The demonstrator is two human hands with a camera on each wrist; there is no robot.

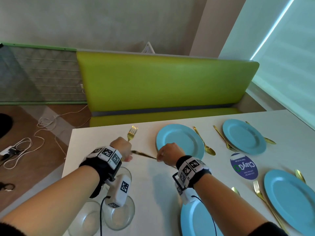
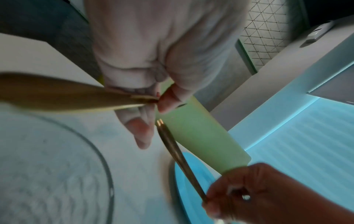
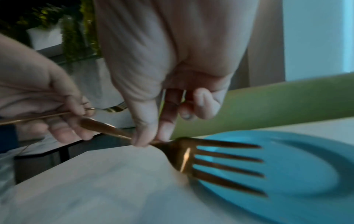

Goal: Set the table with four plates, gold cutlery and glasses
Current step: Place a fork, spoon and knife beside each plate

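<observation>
Left hand [image 1: 121, 147] grips a gold fork [image 1: 132, 133], tines pointing toward the table's far edge. Right hand [image 1: 167, 152] pinches a second gold fork [image 3: 216, 160] by the neck, thumb and forefinger closed on it; its handle runs across to the left hand's fingers, and its tines hang over the rim of the nearest blue plate [image 1: 179, 141].

White table [image 1: 153, 181] carries four blue plates. Far-edge plates: the nearest blue plate has a gold spoon [image 1: 204, 142] just beside it; the far right plate [image 1: 243, 136] has cutlery on both sides. Near-edge plates: one [image 1: 289, 198] with a fork [image 1: 262, 196] beside it, one [image 1: 196, 217] partly hidden under the right wrist.

Clear glass bowls [image 1: 117, 217] sit near the table's left edge, under the left forearm.

A round blue sticker [image 1: 243, 166] between the plates reads "ClayGo"; smaller print illegible.

A green bench [image 1: 163, 82] stands beyond the far edge. White cables [image 1: 42, 126] lie on the floor.
</observation>
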